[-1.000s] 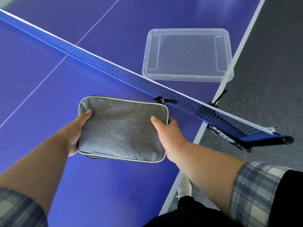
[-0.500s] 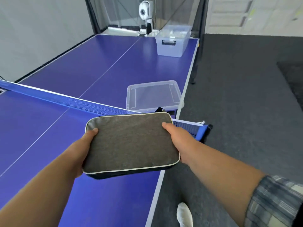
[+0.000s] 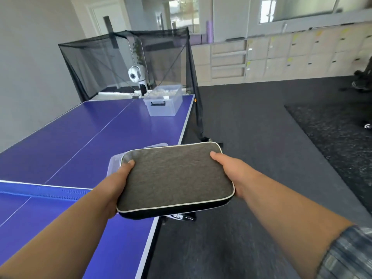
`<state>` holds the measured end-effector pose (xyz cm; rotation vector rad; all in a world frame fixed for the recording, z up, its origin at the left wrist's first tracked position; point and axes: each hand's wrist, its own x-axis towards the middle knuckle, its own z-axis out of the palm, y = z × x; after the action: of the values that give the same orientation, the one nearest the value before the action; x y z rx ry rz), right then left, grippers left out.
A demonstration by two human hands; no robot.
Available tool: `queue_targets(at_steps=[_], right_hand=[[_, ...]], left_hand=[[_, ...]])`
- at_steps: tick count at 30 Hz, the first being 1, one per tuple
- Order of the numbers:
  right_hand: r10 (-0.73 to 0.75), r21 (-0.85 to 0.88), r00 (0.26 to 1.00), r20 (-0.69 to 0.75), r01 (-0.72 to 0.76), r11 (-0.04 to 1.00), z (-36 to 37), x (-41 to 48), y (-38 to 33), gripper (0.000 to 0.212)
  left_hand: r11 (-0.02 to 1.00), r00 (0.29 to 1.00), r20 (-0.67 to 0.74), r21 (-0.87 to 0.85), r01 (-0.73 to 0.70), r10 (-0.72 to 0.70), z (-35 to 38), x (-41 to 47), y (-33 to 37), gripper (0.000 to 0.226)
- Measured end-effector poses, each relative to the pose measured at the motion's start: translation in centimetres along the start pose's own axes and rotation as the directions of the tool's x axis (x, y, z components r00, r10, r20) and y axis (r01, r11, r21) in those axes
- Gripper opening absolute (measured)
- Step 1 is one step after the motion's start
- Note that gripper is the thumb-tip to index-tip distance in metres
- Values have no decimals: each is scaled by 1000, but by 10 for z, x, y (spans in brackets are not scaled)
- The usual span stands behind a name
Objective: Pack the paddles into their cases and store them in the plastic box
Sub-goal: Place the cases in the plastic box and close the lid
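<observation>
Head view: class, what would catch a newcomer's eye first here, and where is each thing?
First, the grey paddle case, held in the centre foreground with the left grip and right grip on its short ends. Next, the blue table at left, with a clear plastic box near its far right corner and a black catch net behind.

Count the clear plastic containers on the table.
2: a deep tub at the table's far end, a shallow one mostly hidden behind the grey case. Others may be hidden.
</observation>
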<state>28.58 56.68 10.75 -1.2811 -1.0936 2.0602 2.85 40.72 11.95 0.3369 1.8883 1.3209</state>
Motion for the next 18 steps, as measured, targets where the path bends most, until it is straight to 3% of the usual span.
queue_targets(at_steps=[4, 9, 13, 18], right_hand=[[-29, -15, 1000, 3, 29, 999, -79, 32, -59, 28], [-53, -79, 998, 17, 54, 995, -144, 75, -128, 26], [-21, -110, 999, 39, 25, 994, -165, 117, -172, 28], [-48, -154, 998, 36, 53, 987, -167, 192, -214, 25]], left_hand=[[996, 996, 4, -19, -87, 87, 100, 16, 24, 38], [993, 996, -47, -87, -85, 81, 185, 43, 57, 41], [993, 1000, 3, -115, 13, -13, 225, 71, 88, 56], [989, 1000, -25, -148, -12, 8, 255, 133, 132, 59]])
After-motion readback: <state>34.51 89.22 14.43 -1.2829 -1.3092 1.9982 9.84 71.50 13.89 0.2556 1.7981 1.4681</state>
